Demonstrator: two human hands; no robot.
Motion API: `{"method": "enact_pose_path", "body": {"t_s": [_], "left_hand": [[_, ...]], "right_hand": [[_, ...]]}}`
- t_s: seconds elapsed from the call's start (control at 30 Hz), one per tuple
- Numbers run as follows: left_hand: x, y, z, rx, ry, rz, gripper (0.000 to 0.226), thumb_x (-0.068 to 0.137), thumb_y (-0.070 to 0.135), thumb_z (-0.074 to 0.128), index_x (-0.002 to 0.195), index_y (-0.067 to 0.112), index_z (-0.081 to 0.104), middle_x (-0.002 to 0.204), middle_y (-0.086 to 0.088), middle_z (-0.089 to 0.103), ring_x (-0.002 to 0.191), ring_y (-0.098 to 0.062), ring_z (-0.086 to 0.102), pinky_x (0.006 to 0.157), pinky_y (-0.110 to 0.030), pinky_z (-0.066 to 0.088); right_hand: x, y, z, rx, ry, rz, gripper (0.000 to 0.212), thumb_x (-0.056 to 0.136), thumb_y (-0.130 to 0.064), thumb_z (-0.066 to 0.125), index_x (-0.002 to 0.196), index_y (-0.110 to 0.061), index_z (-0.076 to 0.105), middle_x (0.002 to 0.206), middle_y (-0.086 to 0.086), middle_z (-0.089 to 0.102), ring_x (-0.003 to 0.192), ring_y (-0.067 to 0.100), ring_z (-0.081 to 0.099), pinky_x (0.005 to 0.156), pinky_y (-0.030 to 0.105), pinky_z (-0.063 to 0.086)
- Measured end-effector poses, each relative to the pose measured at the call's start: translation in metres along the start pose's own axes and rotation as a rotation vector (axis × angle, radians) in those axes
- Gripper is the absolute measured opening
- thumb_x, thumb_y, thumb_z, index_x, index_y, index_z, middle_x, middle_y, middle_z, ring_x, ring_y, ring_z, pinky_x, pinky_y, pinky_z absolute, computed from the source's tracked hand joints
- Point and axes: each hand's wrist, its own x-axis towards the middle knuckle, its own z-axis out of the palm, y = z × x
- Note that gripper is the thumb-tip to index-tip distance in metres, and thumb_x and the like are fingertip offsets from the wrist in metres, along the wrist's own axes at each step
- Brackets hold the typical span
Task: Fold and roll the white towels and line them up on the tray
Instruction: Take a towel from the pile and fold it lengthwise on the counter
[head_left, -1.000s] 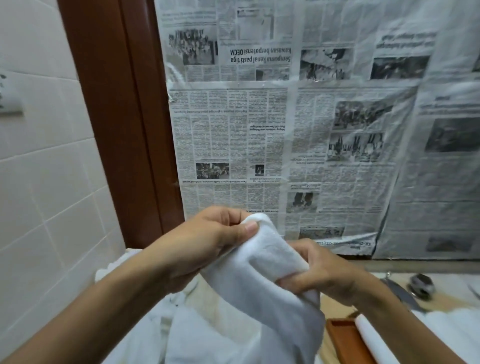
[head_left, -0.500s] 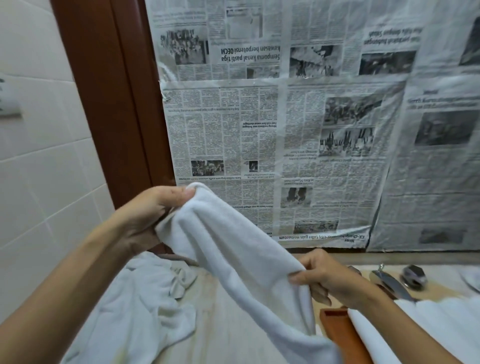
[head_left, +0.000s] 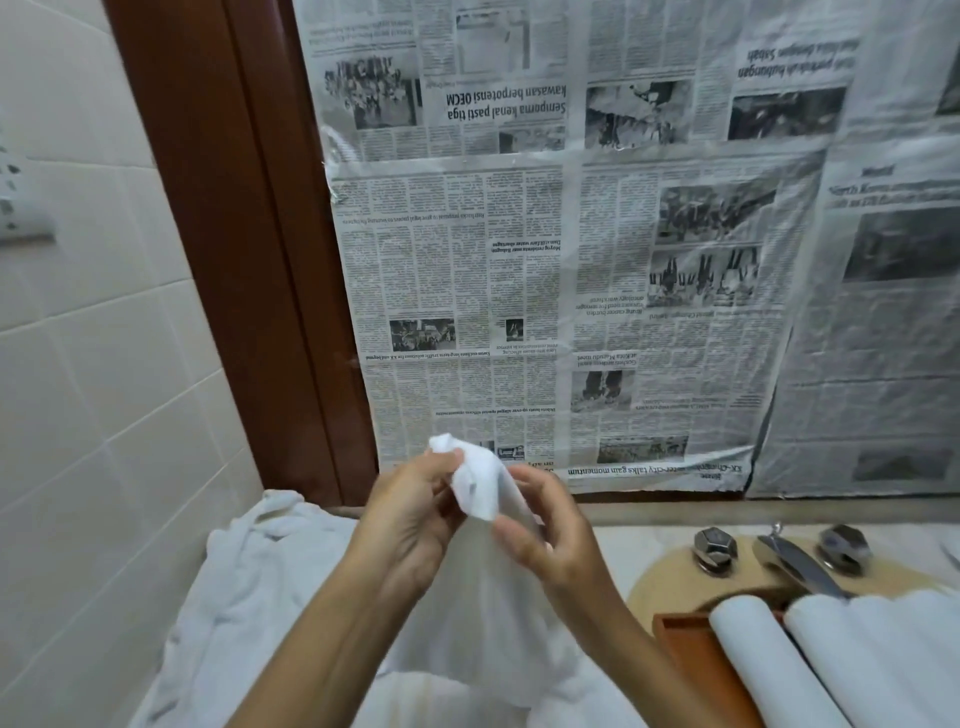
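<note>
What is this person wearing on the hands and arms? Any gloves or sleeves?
Nothing worn shows. The left hand and the right hand are bare: no gloves, and no rings in view. The left forearm and the right forearm run bare to the picture's bottom edge, with no sleeve, watch or bracelet showing.

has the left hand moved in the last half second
Yes. The left hand moved right and down, off the brown door frame to the lower edge of the newspaper, pinching the white towel close to the right hand.
</note>
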Motion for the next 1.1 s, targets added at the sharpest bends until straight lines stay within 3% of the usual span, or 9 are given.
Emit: {"method": "enact_pose_path", "body": {"t_s": [0.17,0.27,0.37,0.53,0.7,0.8,0.9,1.0,1.1], "left_hand": [[-0.002,-0.03,-0.016,-0.171,0.061,-0.049,0.011,0.091,-0.004,0.051,0.098,-0.001,0.058,0.069,-0.012,0.063,0.053,-0.015,0.064,0.047,-0.022,0.054],[-0.009,-0.036,-0.025,-0.226,0.072,-0.062,0.009,0.091,-0.003,0.052,0.091,0.002,0.06,0.068,-0.009,0.066,0.058,-0.016,0.066,0.05,-0.022,0.056],[-0.013,-0.045,-0.047,-0.242,0.121,-0.064,0.011,0.09,-0.002,0.054,0.098,0.001,0.061,0.081,-0.012,0.067,0.073,-0.02,0.064,0.055,-0.023,0.057],[-0.019,-0.066,-0.101,-0.213,0.2,-0.131,0.008,0.092,0.004,0.053,0.094,0.001,0.061,0.084,-0.014,0.066,0.069,-0.021,0.062,0.051,-0.022,0.056],[-0.03,-0.088,-0.13,0.096,0.166,-0.001,0.022,0.095,0.017,0.058,0.116,0.012,0.059,0.103,-0.014,0.075,0.091,-0.029,0.072,0.075,-0.03,0.05],[-0.041,-0.105,-0.142,0.496,0.108,0.212,0.059,0.066,0.045,0.074,0.121,0.031,0.059,0.116,0.008,0.07,0.105,-0.014,0.067,0.085,-0.027,0.048],[-0.043,-0.118,-0.147,0.875,-0.006,0.486,0.063,0.064,0.054,0.071,0.124,0.043,0.056,0.133,0.021,0.052,0.124,-0.001,0.05,0.09,-0.02,0.044],[-0.036,-0.123,-0.146,1.12,-0.155,0.696,0.066,0.075,0.046,0.07,0.135,0.045,0.042,0.145,0.02,0.043,0.138,-0.004,0.035,0.107,-0.017,0.03],[-0.029,-0.127,-0.151,1.327,-0.296,0.635,0.062,0.074,0.047,0.062,0.129,0.058,0.035,0.133,0.033,0.044,0.13,0.008,0.035,0.105,-0.014,0.021]], "right_hand": [[-0.013,0.018,0.009,-0.313,0.086,-0.177,0.037,0.077,-0.036,0.07,0.111,-0.024,0.061,0.102,-0.01,0.068,0.097,0.011,0.065,0.078,0.023,0.051],[-0.021,0.041,0.007,-0.312,0.161,-0.059,0.01,0.085,-0.027,0.061,0.094,-0.026,0.066,0.086,-0.011,0.069,0.081,0.009,0.065,0.068,0.033,0.053],[-0.029,0.049,0.006,-0.202,0.051,0.111,0.008,0.087,-0.031,0.057,0.086,-0.028,0.064,0.078,-0.015,0.065,0.072,0.003,0.057,0.064,0.032,0.046],[-0.037,0.051,0.007,-0.204,-0.091,0.206,0.019,0.087,-0.031,0.046,0.081,-0.015,0.054,0.068,-0.016,0.051,0.066,0.002,0.045,0.064,0.023,0.036],[-0.049,0.054,0.014,-0.312,-0.096,0.231,0.026,0.101,-0.022,0.041,0.074,-0.022,0.045,0.067,-0.014,0.047,0.065,0.004,0.04,0.064,0.029,0.034],[-0.052,0.052,0.015,-0.394,-0.154,0.257,0.029,0.102,-0.015,0.041,0.074,-0.022,0.044,0.068,-0.01,0.047,0.065,0.006,0.04,0.065,0.03,0.034],[-0.055,0.047,0.017,-0.404,-0.266,0.285,0.03,0.101,-0.018,0.044,0.071,-0.023,0.045,0.068,-0.008,0.048,0.065,0.006,0.042,0.065,0.031,0.035],[-0.059,0.034,0.022,-0.41,-0.425,0.309,0.026,0.089,-0.039,0.056,0.067,-0.026,0.049,0.065,-0.011,0.051,0.063,0.003,0.044,0.063,0.025,0.034],[-0.065,0.03,0.021,-0.444,-0.499,0.246,0.019,0.065,-0.047,0.059,0.07,-0.029,0.054,0.066,-0.01,0.056,0.062,0.003,0.048,0.059,0.022,0.036]]}}
